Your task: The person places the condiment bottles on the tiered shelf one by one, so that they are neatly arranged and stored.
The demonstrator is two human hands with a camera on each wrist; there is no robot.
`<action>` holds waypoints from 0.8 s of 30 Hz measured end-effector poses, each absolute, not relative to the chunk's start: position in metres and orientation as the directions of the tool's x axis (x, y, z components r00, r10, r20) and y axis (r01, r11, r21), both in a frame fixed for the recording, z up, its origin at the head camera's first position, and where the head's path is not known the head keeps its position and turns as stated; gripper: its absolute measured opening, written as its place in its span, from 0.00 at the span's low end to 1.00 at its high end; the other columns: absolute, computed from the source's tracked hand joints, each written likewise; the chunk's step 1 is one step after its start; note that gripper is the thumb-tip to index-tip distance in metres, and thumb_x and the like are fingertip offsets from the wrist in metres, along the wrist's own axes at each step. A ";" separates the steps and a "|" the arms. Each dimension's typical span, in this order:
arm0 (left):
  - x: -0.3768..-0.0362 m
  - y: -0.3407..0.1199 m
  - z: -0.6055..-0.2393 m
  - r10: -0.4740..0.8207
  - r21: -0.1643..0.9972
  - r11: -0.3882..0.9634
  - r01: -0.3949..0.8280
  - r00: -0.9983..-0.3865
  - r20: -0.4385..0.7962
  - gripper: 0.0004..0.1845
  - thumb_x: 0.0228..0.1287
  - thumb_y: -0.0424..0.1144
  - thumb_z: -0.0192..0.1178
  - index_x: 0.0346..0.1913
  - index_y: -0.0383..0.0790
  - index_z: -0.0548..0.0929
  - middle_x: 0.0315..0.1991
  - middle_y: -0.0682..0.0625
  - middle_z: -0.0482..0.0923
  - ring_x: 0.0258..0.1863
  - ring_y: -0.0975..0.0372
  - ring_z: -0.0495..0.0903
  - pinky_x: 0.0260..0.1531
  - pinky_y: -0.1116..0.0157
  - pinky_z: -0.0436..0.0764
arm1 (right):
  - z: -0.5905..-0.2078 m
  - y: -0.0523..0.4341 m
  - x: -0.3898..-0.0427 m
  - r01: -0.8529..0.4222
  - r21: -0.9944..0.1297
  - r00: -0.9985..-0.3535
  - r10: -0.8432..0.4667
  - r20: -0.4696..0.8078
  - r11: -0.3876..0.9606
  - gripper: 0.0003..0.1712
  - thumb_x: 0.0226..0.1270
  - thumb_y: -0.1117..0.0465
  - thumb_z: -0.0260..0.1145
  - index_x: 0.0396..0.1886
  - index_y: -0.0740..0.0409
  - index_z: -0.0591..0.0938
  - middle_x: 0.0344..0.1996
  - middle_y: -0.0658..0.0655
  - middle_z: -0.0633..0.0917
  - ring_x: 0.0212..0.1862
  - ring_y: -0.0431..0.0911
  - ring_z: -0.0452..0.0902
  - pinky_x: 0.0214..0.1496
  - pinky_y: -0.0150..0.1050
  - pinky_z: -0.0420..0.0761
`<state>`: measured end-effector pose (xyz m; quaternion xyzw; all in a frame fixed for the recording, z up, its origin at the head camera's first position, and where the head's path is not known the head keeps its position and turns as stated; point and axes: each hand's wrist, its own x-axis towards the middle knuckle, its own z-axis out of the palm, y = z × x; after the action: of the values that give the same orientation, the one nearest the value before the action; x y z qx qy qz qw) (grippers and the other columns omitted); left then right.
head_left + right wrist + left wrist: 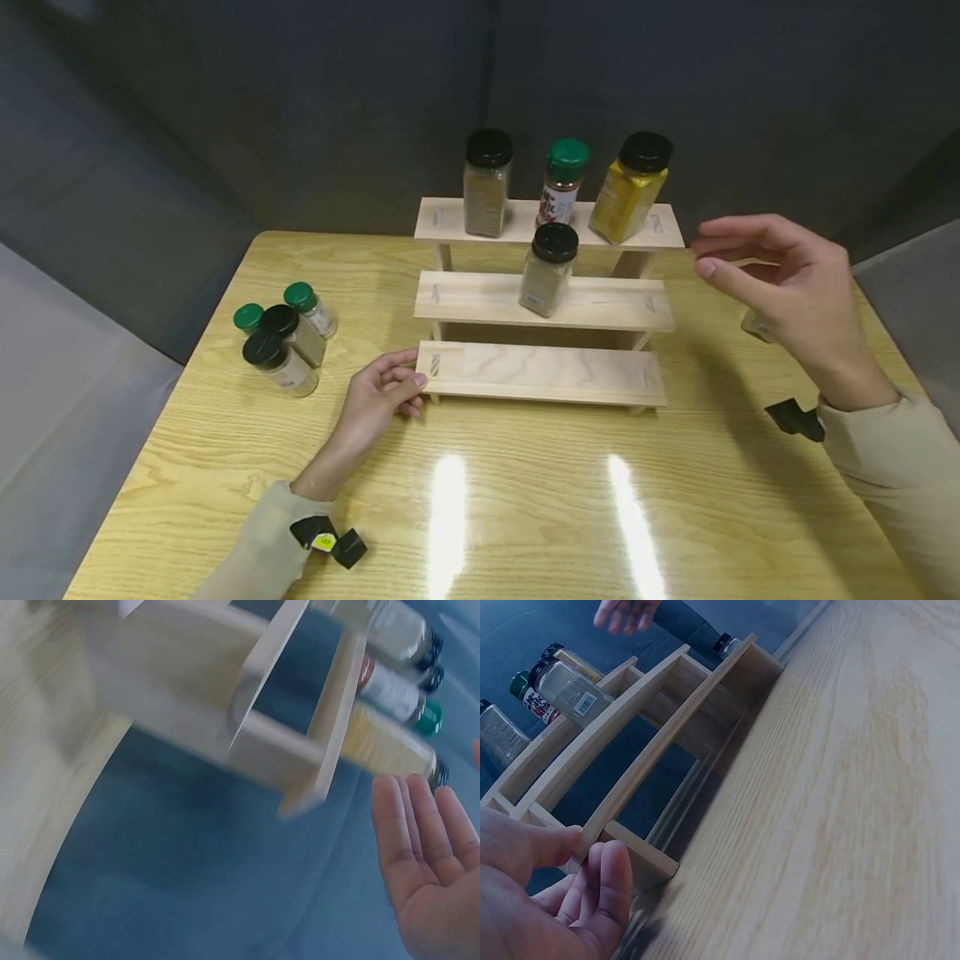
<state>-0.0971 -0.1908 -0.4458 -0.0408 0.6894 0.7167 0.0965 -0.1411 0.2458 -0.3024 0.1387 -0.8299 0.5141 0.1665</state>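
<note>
A three-tier wooden rack (547, 371) stands on the table. My left hand (381, 387) pinches the left end of its lowest board between thumb and fingers, also plain in the left wrist view. My right hand (795, 292) is raised off the rack's right side, fingers apart from the thumb, holding nothing. On the top board stand a black-lidded jar of brownish powder (486, 187), a green-capped bottle (561, 187) and a black-lidded jar of yellow powder (628, 192). The middle board carries a black-lidded jar of pale powder (547, 275).
Several spice bottles with green caps and black lids (288, 367) stand grouped on the table (180, 450) at the left. Another jar (757, 325) is mostly hidden behind my right hand. Dark cloth (337, 108) hangs behind the table.
</note>
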 end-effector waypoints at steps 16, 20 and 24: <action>-0.096 -0.193 -0.447 0.068 0.978 -0.026 -0.207 -0.976 -0.205 0.24 0.80 0.24 0.62 0.74 0.25 0.74 0.42 0.45 0.82 0.32 0.63 0.84 0.33 0.70 0.88 | -0.325 0.326 -0.130 -0.144 -0.754 -0.910 0.213 0.355 0.641 0.25 0.79 0.60 0.73 0.73 0.49 0.84 0.51 0.31 0.83 0.47 0.27 0.79 0.41 0.21 0.71; -0.097 -0.192 -0.448 0.073 0.979 -0.025 -0.204 -0.977 -0.202 0.24 0.80 0.24 0.62 0.73 0.25 0.74 0.42 0.45 0.83 0.33 0.62 0.84 0.33 0.70 0.88 | -0.332 0.341 -0.131 -0.044 -0.756 -0.906 0.293 0.306 0.653 0.28 0.79 0.56 0.73 0.75 0.44 0.82 0.54 0.29 0.77 0.46 0.24 0.76 0.39 0.17 0.69; -0.098 -0.191 -0.449 0.071 0.979 -0.026 -0.203 -0.977 -0.201 0.23 0.80 0.24 0.62 0.73 0.25 0.75 0.42 0.44 0.83 0.32 0.63 0.84 0.33 0.71 0.88 | -0.342 0.354 -0.135 0.013 -0.739 -0.899 0.332 0.287 0.674 0.32 0.78 0.53 0.73 0.78 0.42 0.79 0.57 0.27 0.70 0.48 0.23 0.72 0.46 0.18 0.71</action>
<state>-0.0981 -0.1909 -0.4486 -0.0480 0.6912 0.7147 0.0958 -0.1346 0.3541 -0.3423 -0.0967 -0.8919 0.3922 0.2033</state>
